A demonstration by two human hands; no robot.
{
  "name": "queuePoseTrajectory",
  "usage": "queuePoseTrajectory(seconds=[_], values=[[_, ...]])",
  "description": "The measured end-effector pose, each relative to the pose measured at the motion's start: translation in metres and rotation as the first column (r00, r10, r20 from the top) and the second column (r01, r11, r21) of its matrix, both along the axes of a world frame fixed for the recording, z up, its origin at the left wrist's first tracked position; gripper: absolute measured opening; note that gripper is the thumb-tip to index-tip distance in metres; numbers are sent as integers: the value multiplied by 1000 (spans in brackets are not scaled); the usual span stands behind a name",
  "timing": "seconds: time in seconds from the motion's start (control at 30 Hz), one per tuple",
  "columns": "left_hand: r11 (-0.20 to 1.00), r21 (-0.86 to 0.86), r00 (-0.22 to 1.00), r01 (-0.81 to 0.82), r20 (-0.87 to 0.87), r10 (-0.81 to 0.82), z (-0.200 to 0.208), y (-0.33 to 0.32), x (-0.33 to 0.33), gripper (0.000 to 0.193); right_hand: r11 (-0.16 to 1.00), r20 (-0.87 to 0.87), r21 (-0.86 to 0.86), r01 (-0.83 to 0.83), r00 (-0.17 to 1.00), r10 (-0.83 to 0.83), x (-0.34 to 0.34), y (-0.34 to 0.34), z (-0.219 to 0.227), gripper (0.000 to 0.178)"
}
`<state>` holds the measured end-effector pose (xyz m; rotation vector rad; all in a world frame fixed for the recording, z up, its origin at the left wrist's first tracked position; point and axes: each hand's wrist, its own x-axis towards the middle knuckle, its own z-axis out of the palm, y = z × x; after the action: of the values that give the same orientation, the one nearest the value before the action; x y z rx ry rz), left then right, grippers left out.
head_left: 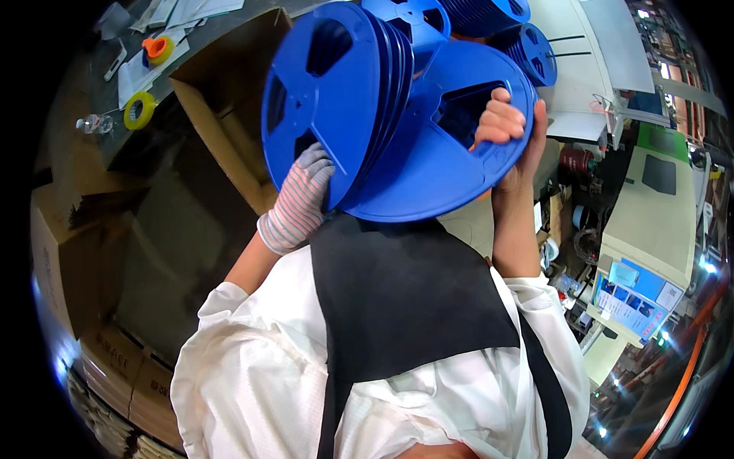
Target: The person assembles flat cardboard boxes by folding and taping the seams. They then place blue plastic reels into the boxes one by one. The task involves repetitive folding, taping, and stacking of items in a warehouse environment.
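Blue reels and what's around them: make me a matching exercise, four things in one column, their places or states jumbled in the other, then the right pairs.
Column one
1. Left hand
2. Right hand
3. Cardboard box
4. Yellow tape roll

Column two
A. On the dark table
B. Bare, gripping a blue reel
C. Open, left of the reels
D. In a striped glove, against the tilted reel stack

Pairs: 1-D, 2-B, 3-C, 4-A

Beyond the grip to the left is a dark table (222,29). Right of the grip stands a white bench (569,84), then a pale cabinet (650,210) with a green end; lower right, small bright lamps (707,266) shine near an orange rail (680,390).
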<state>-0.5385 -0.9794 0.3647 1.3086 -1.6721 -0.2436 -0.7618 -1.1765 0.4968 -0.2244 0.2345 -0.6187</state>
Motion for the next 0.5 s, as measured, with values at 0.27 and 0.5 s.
queuePoseTrajectory(seconds=[0.27,0.5], values=[[873,279,-28,400,-948,316,33,36,47,43,992,-647,-69,103,753,-123,14,-9,-19,41],[975,221,-291,35,-931,221,-4,106,92,49,961,-715,-167,219,644,-271,-55,5,-40,38]])
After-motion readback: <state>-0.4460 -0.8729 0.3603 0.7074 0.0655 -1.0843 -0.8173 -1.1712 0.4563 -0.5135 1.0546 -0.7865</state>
